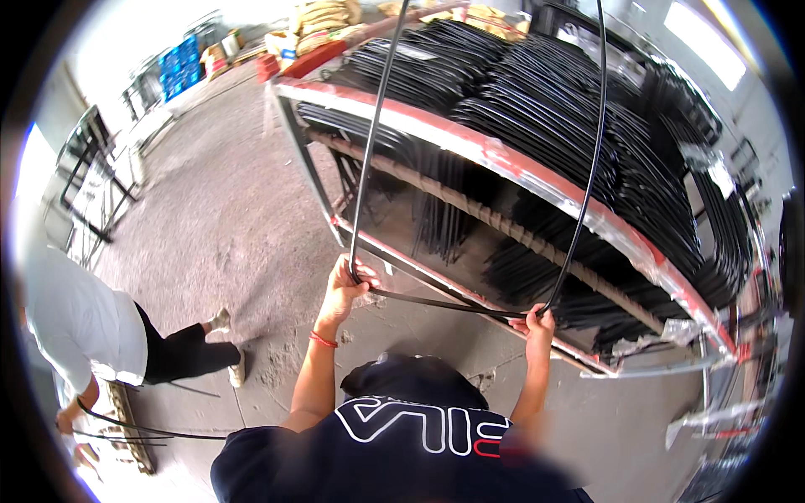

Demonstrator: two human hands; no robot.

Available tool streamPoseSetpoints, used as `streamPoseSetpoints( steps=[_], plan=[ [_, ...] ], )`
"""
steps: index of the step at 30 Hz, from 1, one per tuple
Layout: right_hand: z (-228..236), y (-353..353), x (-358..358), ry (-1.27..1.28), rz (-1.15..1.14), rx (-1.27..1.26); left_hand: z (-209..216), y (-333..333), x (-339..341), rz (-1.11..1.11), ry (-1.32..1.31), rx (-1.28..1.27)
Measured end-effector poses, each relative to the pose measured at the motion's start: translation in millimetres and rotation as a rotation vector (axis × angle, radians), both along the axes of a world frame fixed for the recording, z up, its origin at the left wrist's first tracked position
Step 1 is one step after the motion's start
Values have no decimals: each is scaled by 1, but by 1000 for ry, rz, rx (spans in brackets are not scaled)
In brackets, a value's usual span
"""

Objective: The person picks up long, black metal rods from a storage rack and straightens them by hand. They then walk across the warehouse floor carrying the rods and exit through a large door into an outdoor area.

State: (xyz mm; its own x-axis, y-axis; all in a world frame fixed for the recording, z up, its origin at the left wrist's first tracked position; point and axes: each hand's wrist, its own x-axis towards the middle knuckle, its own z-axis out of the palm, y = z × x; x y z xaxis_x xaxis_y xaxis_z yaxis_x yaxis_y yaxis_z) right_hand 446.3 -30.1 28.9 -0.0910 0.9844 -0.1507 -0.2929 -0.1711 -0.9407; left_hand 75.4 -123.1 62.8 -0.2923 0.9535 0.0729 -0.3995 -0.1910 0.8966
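Note:
My left hand [346,285] is closed around the left bend of a long black U-shaped rod [436,303]. My right hand [537,323] grips the same rod at its right bend. The rod's bottom bar runs between my hands, and its two legs rise out of the top of the picture. I hold it upright in front of a slanted metal rack [537,180] with a red frame wrapped in plastic film. The rack is packed with many similar black bent rods [537,101]. A red band sits on my left wrist.
At the left, another person in a white shirt [80,323] bends over, holding thin black rods [134,432] near the concrete floor [226,210]. Metal frames [96,180] stand at the far left. Blue crates [180,67] and sacks [323,21] lie at the back.

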Motion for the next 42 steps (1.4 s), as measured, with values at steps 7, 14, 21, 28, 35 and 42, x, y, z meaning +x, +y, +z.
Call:
streamPoseSetpoints(
  steps=[7, 14, 21, 28, 35, 42],
  plan=[
    [33, 57, -113, 42, 431, 82, 39, -89, -41, 412, 122, 26],
    [46, 55, -269, 215, 1041, 35, 104, -202, -27, 815, 63, 213],
    [-33, -13, -411, 137, 1430, -199, 122, -257, -3, 1150, 107, 57],
    [-63, -80, -518, -698, 1182, -32, 65, -255, -34, 1238, 77, 74],
    [137, -203, -531, 360, 1524, 168, -13, -235, -82, 1262, 209, -20],
    [151, -234, -553, 396, 1267, 72, -34, -193, -95, 1280, 217, -32]
  ],
)
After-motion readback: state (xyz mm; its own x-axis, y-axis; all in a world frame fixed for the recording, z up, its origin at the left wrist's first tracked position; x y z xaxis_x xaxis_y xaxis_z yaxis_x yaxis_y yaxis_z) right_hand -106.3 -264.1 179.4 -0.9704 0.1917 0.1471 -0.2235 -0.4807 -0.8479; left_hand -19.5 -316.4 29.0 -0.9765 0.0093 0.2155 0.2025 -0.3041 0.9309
